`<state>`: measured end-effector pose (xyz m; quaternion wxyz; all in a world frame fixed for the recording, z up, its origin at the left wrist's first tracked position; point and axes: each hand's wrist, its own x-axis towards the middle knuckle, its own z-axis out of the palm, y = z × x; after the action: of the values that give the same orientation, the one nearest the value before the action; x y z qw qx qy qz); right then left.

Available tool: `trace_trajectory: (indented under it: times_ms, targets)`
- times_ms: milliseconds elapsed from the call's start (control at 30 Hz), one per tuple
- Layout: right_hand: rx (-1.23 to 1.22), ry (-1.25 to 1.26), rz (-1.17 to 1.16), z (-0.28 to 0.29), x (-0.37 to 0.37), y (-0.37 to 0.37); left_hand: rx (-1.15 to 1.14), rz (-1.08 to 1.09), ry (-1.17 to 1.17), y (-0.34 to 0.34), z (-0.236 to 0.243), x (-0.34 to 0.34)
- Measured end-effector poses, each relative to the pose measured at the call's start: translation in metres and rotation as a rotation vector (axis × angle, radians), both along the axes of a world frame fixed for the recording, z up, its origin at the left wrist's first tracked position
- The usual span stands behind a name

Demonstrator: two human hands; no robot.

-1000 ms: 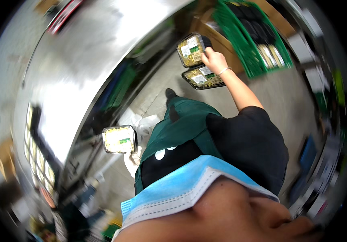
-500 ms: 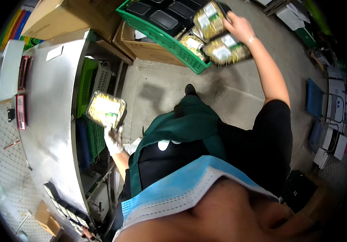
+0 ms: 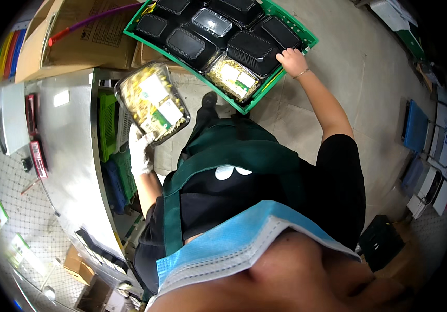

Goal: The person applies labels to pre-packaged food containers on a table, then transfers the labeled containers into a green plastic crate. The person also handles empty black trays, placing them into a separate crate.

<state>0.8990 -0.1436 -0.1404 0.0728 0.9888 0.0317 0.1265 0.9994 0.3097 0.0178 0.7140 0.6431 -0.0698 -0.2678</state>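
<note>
My gloved left hand grips the lower edge of a clear-topped pack of bean sprouts, its labelled face up, over the gap between the counter and my body. My bare right hand is at the right side of a green crate, fingers curled on the edge of a black plastic tray. Several such trays lie bottom up in the crate. At the crate's near corner, another sprout pack lies label up. The underside of my right fingers is hidden.
A steel counter runs along my left, with green baskets beneath it. Behind it stands a large cardboard box, a purple stick across it. Blue and white items stand at the far right.
The two packs in my right hand have gone down to the crate, where black tray bottoms now show. My left hand has raised its sprout pack forward. The crate appears nearer the middle.
</note>
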Motion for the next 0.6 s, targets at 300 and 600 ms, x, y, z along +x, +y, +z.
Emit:
trace_trajectory:
  times_ms: [300, 600]
  targets:
    - [1.013, -0.219, -0.862, 0.021, -0.001, 0.035, 0.172, -0.99, -1.578, -0.192, -0.01, 0.102]
    - [1.136, -0.61, -1.443, -0.081, -0.017, 0.098, -0.37, -1.295, -1.432, -0.267, -0.084, 0.204]
